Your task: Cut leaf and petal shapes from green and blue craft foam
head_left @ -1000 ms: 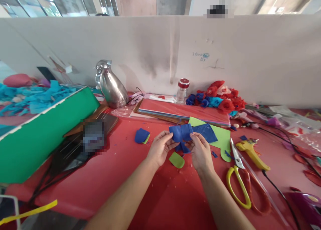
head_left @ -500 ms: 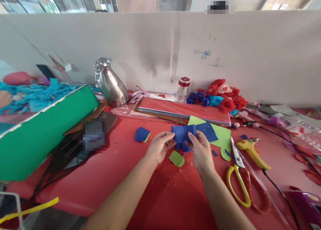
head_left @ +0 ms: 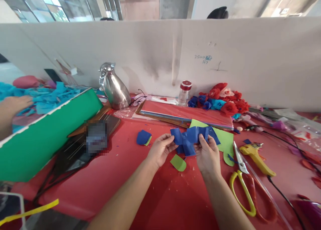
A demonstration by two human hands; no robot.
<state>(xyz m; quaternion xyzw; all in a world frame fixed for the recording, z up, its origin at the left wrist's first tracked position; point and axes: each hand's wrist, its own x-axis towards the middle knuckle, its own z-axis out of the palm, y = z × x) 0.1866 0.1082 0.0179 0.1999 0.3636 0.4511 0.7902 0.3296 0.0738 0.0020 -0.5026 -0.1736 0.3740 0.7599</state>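
Observation:
Both hands are above the red table [head_left: 112,179], pinching blue material. My left hand [head_left: 162,150] holds the left end of a blue strip [head_left: 177,136] between thumb and fingers. On the right, my right hand [head_left: 207,153] grips folded blue material [head_left: 192,135]. More blue material [head_left: 188,149] lies just beneath, partly hidden. A green rounded piece [head_left: 178,163] rests below the hands. To their left is a blue piece [head_left: 143,137] with green under it. Behind my right hand, a larger green sheet [head_left: 225,139] has blue material on it.
Scissors [head_left: 242,179] and a yellow glue gun [head_left: 258,158] lie right. Stacked sheets [head_left: 185,114], a glass jar [head_left: 185,92], a metal jug [head_left: 115,89] and fabric flowers [head_left: 220,101] stand behind. At left, another person's hand [head_left: 15,106] is over a green-sided box [head_left: 50,136].
The blue material between my hands has spread into a longer, wavy shape, and my hands are farther apart. Another person's hand at far left reaches further into view. The camera view has shifted slightly.

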